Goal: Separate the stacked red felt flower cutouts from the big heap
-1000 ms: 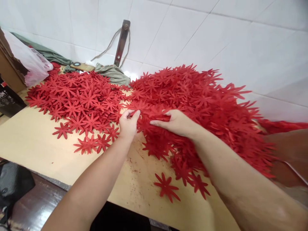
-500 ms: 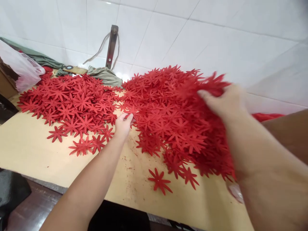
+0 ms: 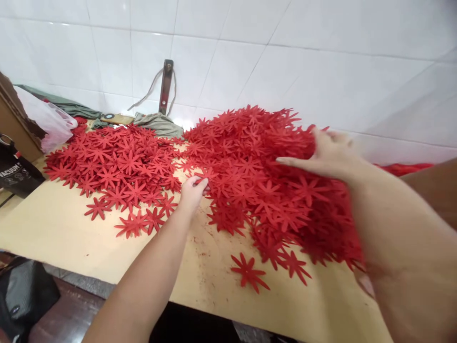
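While pinching a flower (image 3: 211, 174) at mid-frame with the left grip (image 3: 192, 191), probably near its edge for a light hold, spreading the right grip (image 3: 332, 153) at the pile (image 3: 246, 143) right of centre, likely suiting its loose layers.

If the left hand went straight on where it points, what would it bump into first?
The left hand would probably first meet the left edge of the larger red flower pile, though depth is unclear.

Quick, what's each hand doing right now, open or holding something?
Left hand: closed, pinching a red flower cutout.
Right hand: open, thumb and fingers spread at the larger red pile.
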`<state>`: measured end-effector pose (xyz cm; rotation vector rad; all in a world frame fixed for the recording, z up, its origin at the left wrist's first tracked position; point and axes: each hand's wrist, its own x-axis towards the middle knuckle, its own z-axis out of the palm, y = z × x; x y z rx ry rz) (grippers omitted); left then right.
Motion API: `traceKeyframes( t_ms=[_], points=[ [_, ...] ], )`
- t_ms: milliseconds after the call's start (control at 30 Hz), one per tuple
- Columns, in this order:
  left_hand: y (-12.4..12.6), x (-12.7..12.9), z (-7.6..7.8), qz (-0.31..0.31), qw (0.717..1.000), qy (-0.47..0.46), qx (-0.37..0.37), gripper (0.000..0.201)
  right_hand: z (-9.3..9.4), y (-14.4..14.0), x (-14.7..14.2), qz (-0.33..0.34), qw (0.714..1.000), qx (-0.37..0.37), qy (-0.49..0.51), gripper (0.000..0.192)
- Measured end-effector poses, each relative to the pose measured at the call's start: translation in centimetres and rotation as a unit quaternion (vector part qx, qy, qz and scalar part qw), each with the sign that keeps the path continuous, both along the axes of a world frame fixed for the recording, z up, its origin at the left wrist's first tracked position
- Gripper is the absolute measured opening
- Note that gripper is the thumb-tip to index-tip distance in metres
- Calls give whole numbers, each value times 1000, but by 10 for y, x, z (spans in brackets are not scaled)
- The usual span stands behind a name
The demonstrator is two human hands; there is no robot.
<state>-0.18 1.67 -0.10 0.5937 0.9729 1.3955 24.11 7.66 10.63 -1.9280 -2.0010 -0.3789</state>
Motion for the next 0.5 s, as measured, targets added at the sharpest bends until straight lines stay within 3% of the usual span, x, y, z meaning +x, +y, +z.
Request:
traceKeyframes(
  t_ms=[67,100,167,233,333,433,500],
  points=[
    [0,-1,1,-6,1000,2,3,13,16,-20,-18,-18,998,28,47,97],
    [0,-2,1,-10,1000,3,10,13,19,-32,-31,6,996,63,68,93],
    [-2,-2,2,-24,999,-2,31,13,11,-51,-62,77,981,122,126,76],
    [-5,-2,4,-53,997,-16,54,11,-11,-62,-93,149,960,70,224,68],
    [-11,-3,5,-106,992,-26,64,10,-53,-62,-124,197,896,-91,388,58],
    [-15,-5,7,-116,992,1,56,11,-80,-58,-129,231,808,-131,527,43],
    [-15,-5,8,-108,993,23,48,10,-87,-58,-121,239,768,-143,576,40]
  ],
)
